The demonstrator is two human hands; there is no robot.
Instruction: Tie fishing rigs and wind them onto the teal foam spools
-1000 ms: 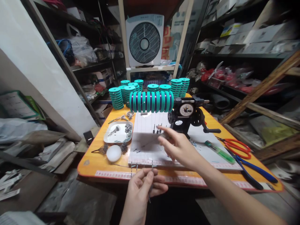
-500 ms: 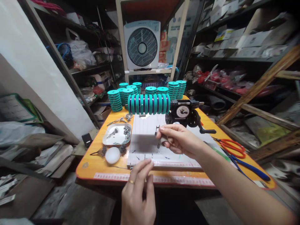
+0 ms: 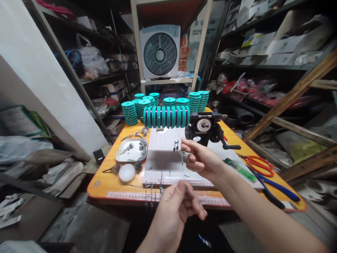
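Note:
My right hand [image 3: 198,158] is raised over the white board [image 3: 158,140], its fingers curled round a small greyish cylinder [image 3: 186,156]. Below it, near the board's front edge, my left hand [image 3: 179,200] has thumb and index finger together; anything between them is too small to make out. Thin strands with small dark pieces [image 3: 151,195] hang over the front edge left of that hand. Behind the hands, a row of teal spools [image 3: 166,117] sits on the shaft of a black hand-cranked winder [image 3: 204,126]. Two small dark parts [image 3: 176,146] stand on the board.
Stacked teal spools [image 3: 129,114] line the table's back. On the left are a white tray [image 3: 126,158] of small metal pieces and a round white container [image 3: 126,173]. Red-handled scissors [image 3: 260,166], blue-handled pliers [image 3: 279,188] and a green cutter [image 3: 240,169] lie right.
My left hand has moved right and turned, bringing thumb and index finger together. The cylinder in my right hand shows more clearly. Strands now show at the board's front edge.

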